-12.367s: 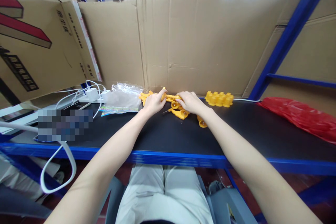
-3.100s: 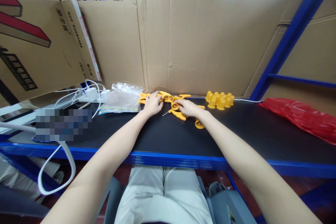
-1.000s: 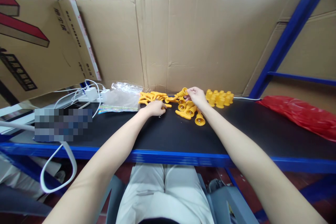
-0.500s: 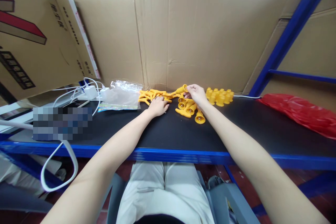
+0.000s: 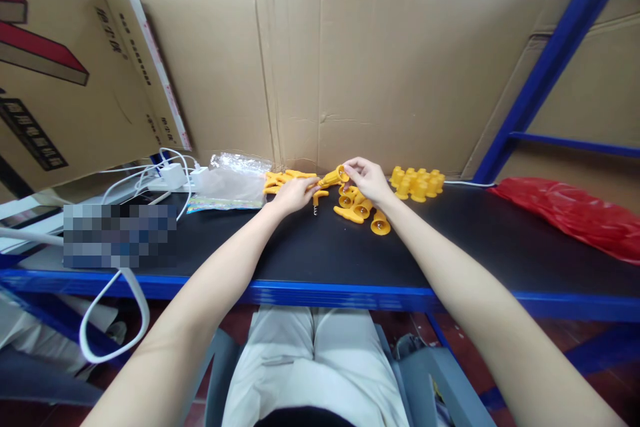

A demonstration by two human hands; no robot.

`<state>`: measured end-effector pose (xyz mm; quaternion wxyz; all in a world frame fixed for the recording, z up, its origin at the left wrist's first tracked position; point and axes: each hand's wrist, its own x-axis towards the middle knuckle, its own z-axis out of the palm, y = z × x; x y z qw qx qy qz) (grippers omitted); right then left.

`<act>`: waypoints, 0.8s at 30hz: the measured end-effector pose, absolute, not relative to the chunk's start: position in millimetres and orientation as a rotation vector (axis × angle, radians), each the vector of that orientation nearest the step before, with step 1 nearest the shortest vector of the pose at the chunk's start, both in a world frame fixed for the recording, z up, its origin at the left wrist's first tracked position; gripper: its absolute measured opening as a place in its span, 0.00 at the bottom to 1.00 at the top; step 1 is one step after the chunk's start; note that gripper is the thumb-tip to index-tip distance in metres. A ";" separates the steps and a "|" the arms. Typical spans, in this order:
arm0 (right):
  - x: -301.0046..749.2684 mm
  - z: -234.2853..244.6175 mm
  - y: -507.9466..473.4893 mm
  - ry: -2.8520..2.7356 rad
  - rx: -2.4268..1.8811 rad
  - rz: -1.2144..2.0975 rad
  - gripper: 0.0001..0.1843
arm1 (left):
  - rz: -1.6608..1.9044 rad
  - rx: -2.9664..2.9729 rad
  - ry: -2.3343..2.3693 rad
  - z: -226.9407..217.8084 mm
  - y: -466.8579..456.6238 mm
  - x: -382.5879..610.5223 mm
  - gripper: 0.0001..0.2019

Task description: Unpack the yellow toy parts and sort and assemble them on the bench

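Note:
Between my hands a yellow corkscrew (image 5: 331,178) is held nearly level, its bell-shaped body flaring toward the right. My right hand (image 5: 369,180) pinches the wide rim of the bell. At the other end, the fingers of my left hand (image 5: 295,195) close on its narrow handle end, partly hidden. Just below the left fingers lies a T-shaped corkscrew handle (image 5: 320,194) with its metal spiral showing. More yellow handles (image 5: 293,175) are piled behind my left hand. Assembled corkscrews (image 5: 363,208) lie near my right wrist, their bells facing me.
Several yellow bell-shaped bodies (image 5: 418,183) stand grouped at the right. A red plastic bag (image 5: 565,213) lies on the far right of the black tabletop (image 5: 330,260). Left are a clear plastic bag (image 5: 230,183), white chargers (image 5: 173,175) and cables. Cardboard (image 5: 390,73) walls the back.
My left hand has lifted from the handle pile and closed on the corkscrew's handle end. My right hand has brought the corkscrew slightly left and down. A handle with its spiral is now uncovered.

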<state>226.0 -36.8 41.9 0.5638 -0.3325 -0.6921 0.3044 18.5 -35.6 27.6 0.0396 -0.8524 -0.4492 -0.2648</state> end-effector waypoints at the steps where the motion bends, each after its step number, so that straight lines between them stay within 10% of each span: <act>1: 226.4 42.3 -37.7 -1.655 -0.777 0.722 0.23 | -0.780 -2.656 -1.364 26.7 -33.4 17.1 0.18; 24: 227.6 50.7 -46.1 -1.599 -0.994 0.957 0.24 | -0.710 -2.103 -1.657 38.4 -55.8 29.4 0.16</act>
